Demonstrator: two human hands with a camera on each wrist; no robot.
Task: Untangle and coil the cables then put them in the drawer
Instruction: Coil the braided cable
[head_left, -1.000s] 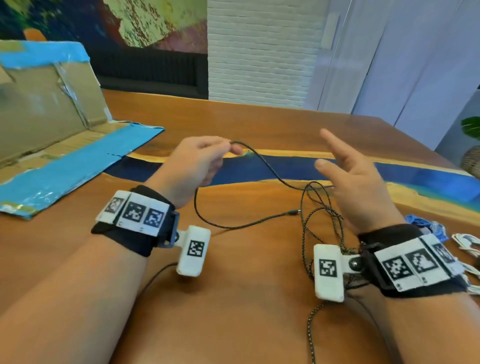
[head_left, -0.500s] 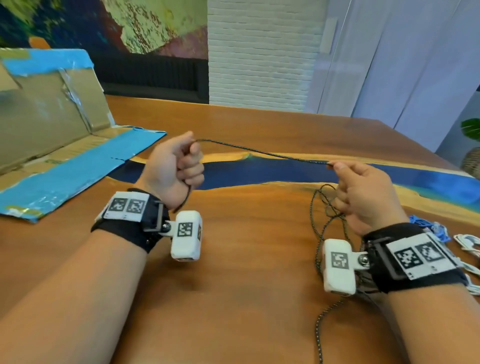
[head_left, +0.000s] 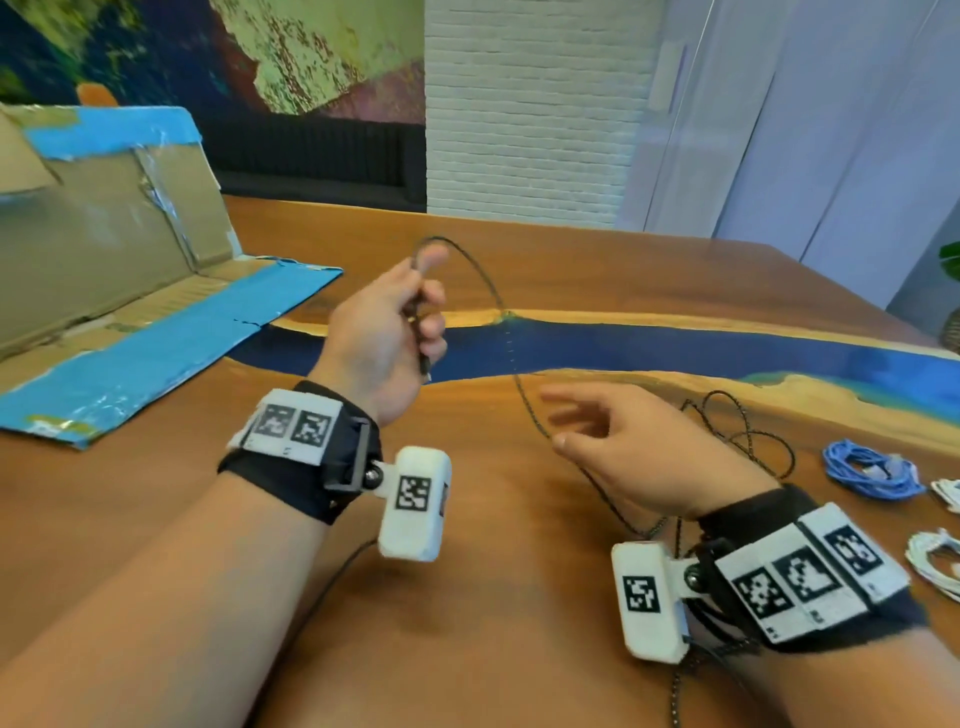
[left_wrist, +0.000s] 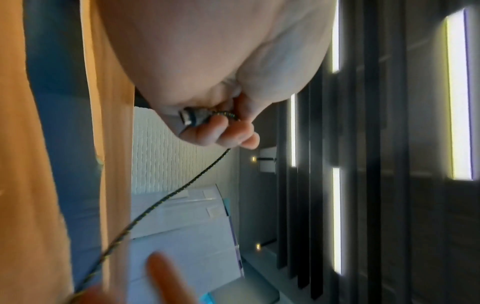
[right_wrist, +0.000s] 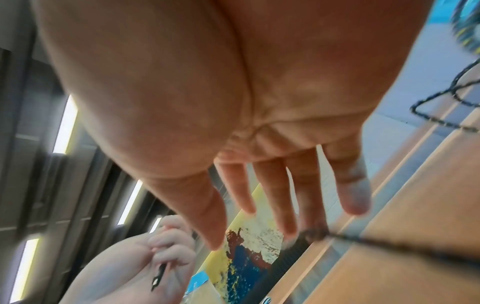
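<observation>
A black braided cable (head_left: 488, 291) arcs from my left hand (head_left: 423, 306) down to my right hand (head_left: 576, 426). The left hand is raised above the table and grips the cable near its plug (left_wrist: 192, 118), fingers curled round it. The cable loops over the thumb and drops away (left_wrist: 166, 199). My right hand is lower, with its fingers straight and spread. The cable runs across the fingertips (right_wrist: 363, 239) and no finger closes on it. The rest of the cable lies in a loose tangle (head_left: 748, 441) on the table behind the right hand.
An opened cardboard box with blue tape (head_left: 156, 332) lies at the left on the wooden table (head_left: 467, 649). A coiled blue cable (head_left: 867, 473) and white cables (head_left: 935, 561) lie at the right edge.
The right hand has let go of the cable, opened and dropped towards the left. The left hand has risen and turned, so the taut stretch is now a slack arc.
</observation>
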